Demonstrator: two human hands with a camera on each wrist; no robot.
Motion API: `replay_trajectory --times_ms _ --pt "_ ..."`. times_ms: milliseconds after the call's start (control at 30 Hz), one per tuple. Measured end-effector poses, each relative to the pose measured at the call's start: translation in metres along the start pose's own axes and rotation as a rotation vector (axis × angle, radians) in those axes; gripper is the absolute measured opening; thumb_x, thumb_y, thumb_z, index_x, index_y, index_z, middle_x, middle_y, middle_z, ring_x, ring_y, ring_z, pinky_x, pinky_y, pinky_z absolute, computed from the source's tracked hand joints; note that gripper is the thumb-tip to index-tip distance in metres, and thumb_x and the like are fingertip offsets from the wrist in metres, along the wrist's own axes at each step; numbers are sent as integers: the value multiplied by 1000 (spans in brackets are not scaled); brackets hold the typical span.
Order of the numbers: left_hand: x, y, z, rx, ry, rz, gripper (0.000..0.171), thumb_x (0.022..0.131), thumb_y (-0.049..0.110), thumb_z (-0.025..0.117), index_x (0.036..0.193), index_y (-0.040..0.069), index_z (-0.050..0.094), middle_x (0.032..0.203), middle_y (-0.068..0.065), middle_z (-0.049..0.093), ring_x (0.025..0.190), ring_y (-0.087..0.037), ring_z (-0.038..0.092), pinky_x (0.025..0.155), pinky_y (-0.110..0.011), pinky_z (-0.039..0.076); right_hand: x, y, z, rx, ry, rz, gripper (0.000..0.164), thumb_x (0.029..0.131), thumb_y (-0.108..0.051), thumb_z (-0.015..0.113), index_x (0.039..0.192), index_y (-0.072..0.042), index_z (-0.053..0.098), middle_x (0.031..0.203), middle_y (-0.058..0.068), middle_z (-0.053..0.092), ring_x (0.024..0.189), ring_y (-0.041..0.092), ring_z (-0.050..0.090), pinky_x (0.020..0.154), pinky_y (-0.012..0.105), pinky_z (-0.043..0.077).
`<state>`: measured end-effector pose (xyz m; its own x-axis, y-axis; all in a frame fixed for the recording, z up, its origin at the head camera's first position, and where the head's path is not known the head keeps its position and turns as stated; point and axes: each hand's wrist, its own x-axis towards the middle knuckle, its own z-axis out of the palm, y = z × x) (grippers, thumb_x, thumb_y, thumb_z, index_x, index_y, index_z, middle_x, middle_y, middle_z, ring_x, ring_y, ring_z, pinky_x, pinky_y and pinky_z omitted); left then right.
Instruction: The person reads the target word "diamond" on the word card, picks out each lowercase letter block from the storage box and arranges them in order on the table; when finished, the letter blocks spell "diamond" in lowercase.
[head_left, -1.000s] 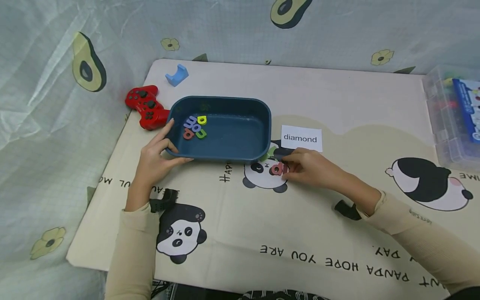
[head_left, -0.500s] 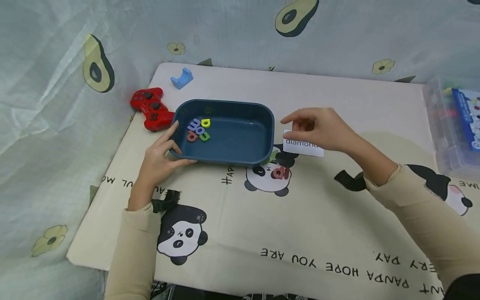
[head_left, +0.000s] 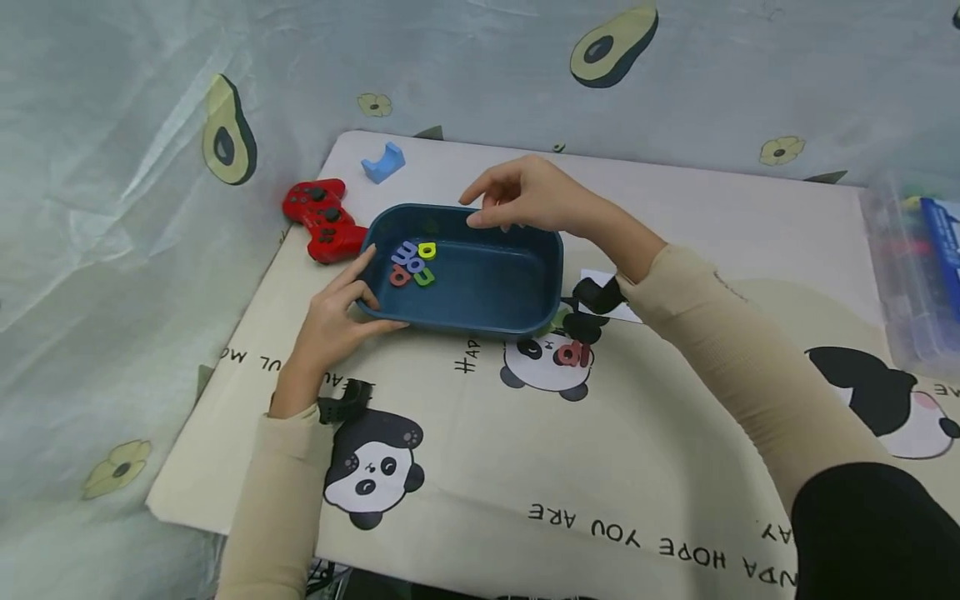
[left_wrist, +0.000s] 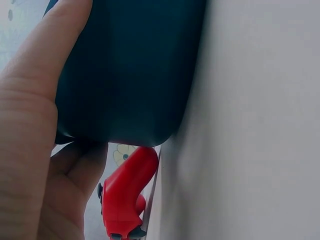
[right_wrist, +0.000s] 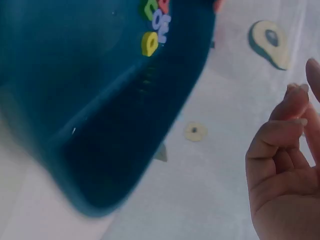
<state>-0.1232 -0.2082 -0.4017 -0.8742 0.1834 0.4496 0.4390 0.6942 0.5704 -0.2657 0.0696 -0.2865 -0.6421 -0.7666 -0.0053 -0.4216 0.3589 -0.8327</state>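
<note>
My left hand (head_left: 335,327) grips the near left corner of a dark blue tray (head_left: 480,327), its thumb along the outside of the wall. Inside, at the tray's left, lie several small plastic letters, among them a yellow letter (head_left: 427,250), a green letter (head_left: 424,277) and a red letter (head_left: 401,275). Over the tray's far rim hovers my right hand (head_left: 531,196), fingers loosely bent and holding nothing. Red letters (head_left: 573,354) lie on the table just beyond the tray's near right corner. A white card (head_left: 596,277) is mostly hidden under the right wrist strap.
Against the tray's left end sits a red game controller (head_left: 326,221). A light blue plastic piece (head_left: 384,163) is behind it. At the far right stands a clear plastic box (head_left: 907,275). A panda-print cover lies over the table (head_left: 637,450).
My right hand has left the red letters on the table, risen past the card and moved left over the tray's far rim. The left hand keeps its hold on the tray.
</note>
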Motion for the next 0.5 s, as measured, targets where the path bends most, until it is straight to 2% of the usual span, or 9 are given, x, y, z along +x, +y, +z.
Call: replay_trajectory --times_ms 133,267,333,400,500 --pt "2 0 3 -3 1 9 40 60 8 90 72 4 52 143 -18 41 132 -28 38 99 -40 38 30 6 8 11 -81 31 34 89 -22 68 119 -7 65 89 14 62 77 30 53 66 35 43" --pt "4 2 7 -10 1 16 40 61 9 90 73 4 52 143 -18 41 132 -29 38 98 -40 39 52 17 19 49 -119 63 34 91 -22 66 121 -6 63 96 18 63 82 35 54 68 38 43" --pt "4 3 9 -15 -1 19 40 61 9 90 73 4 52 143 -19 42 131 -29 39 98 -39 40 59 23 26 64 -122 92 33 91 -21 65 121 -6 63 99 18 63 86 37 54 70 40 43" --pt "5 3 11 -13 -2 21 40 61 9 89 73 4 52 143 -18 42 131 -29 39 97 -35 41 63 27 31 53 -111 120 33 92 -21 65 120 -5 64 98 16 64 84 34 55 71 40 44" --pt "7 5 13 -7 -1 30 40 61 10 90 73 4 52 143 -18 42 131 -28 40 90 -26 42 67 31 38 53 -65 157 30 91 -22 66 117 -7 66 94 16 63 73 28 56 63 33 43"
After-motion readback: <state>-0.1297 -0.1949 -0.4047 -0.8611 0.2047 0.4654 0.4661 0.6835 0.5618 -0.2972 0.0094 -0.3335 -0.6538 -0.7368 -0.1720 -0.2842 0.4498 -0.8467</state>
